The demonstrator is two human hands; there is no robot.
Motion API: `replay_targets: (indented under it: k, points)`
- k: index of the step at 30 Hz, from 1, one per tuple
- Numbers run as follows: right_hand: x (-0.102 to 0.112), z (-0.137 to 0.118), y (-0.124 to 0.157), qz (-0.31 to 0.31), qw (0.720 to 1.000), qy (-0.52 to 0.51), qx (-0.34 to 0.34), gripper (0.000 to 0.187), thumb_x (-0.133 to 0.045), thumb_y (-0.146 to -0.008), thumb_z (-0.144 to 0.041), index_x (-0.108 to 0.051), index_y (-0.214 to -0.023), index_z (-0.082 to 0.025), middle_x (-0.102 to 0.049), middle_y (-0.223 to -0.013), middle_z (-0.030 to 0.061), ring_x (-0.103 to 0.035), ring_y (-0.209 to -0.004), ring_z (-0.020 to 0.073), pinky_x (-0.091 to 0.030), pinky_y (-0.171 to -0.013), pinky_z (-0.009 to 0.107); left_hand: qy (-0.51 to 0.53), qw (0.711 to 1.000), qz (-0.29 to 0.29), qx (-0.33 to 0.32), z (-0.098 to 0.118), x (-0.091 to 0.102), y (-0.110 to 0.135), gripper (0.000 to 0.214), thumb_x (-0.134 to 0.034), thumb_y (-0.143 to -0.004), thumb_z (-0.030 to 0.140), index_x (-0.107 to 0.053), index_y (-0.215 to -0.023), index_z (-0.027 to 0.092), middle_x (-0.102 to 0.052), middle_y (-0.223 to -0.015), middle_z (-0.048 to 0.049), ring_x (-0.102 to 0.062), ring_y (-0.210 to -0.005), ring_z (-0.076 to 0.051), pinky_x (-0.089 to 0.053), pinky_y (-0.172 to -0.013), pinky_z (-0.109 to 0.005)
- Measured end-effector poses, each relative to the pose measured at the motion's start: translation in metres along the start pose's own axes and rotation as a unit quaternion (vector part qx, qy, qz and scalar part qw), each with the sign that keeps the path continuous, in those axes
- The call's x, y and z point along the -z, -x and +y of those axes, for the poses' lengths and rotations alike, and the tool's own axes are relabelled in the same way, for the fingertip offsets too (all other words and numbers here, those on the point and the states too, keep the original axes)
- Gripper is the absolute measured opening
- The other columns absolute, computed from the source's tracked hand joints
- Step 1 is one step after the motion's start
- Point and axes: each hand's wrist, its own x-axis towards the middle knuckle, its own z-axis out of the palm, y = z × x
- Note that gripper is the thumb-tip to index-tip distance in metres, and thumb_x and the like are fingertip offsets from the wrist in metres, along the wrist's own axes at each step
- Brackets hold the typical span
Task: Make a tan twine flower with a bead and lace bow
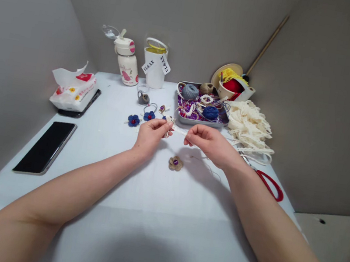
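Note:
My left hand (152,134) is closed in a pinch on a small white lace piece (170,122) held above the white table (161,217). My right hand (208,141) is also closed, pinching the other end of that white strip (180,130). Just below and between the hands lies a tan burlap flower with a purple bead (175,163). A thin thread (209,165) trails on the table under my right wrist. Two blue fabric flowers (133,120) (149,116) lie just beyond my left hand.
A metal tray (224,122) holds yarn balls and beads behind the hands. Cream cord pile (251,124) and red-handled scissors (269,185) are at right. A phone (45,147) and tissue pack (73,89) sit left; a bottle (126,62) and cup (155,63) stand at the back.

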Motion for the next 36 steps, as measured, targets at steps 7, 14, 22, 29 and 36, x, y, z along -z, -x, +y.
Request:
replay_targets:
  k: [7,14,22,29,36]
  points:
    - [0.003,0.006,-0.004,0.005,0.997,0.026,-0.068,0.028,-0.072,-0.072,-0.046,-0.067,-0.079,-0.019,-0.064,-0.069,-0.0002,-0.041,-0.052,0.0097,-0.026,-0.049,0.028,-0.077,0.997,-0.02,-0.023,-0.001,0.002,0.004,0.027,-0.075,-0.075,0.042,-0.07,-0.075,0.016,-0.066,-0.067,-0.0027,-0.058,-0.064,-0.013,-0.044,-0.064,-0.026]
    - [-0.002,0.0,0.0,0.068,0.996,0.053,-0.036,0.027,-0.07,-0.074,-0.046,-0.064,-0.07,-0.019,-0.055,-0.06,-0.0024,-0.035,-0.049,0.0088,-0.026,-0.049,0.027,-0.079,0.996,-0.03,0.004,-0.003,0.0,0.003,0.024,-0.074,-0.074,0.039,-0.071,-0.08,0.016,-0.068,-0.074,-0.0035,-0.062,-0.067,-0.014,-0.046,-0.065,-0.027]
    - [-0.013,0.009,0.0,0.08,0.995,0.052,0.02,0.025,-0.067,-0.076,-0.043,-0.072,-0.079,-0.018,-0.061,-0.066,0.0006,-0.045,-0.057,0.0122,-0.032,-0.052,0.027,-0.126,0.99,-0.055,-0.013,0.001,-0.004,0.011,0.017,-0.07,-0.076,0.033,-0.071,-0.077,0.016,-0.067,-0.067,-0.003,-0.062,-0.066,-0.016,-0.046,-0.067,-0.029]
    - [-0.016,0.001,0.004,0.091,0.995,0.047,0.017,0.024,-0.066,-0.077,-0.041,-0.072,-0.08,-0.018,-0.064,-0.069,0.0016,-0.045,-0.058,0.0124,-0.031,-0.053,0.027,-0.139,0.986,-0.092,0.01,0.006,-0.007,0.015,0.015,-0.065,-0.078,0.027,-0.07,-0.069,0.016,-0.065,-0.063,-0.002,-0.058,-0.062,-0.013,-0.044,-0.063,-0.026]
    - [-0.016,0.002,0.003,0.087,0.991,0.092,0.044,0.021,-0.063,-0.08,-0.037,-0.073,-0.081,-0.018,-0.069,-0.075,0.0028,-0.05,-0.063,0.0143,-0.035,-0.058,0.028,-0.135,0.983,-0.12,0.026,0.013,-0.007,0.016,0.014,-0.064,-0.076,0.026,-0.07,-0.067,0.017,-0.062,-0.061,-0.0007,-0.055,-0.059,-0.012,-0.044,-0.062,-0.026]
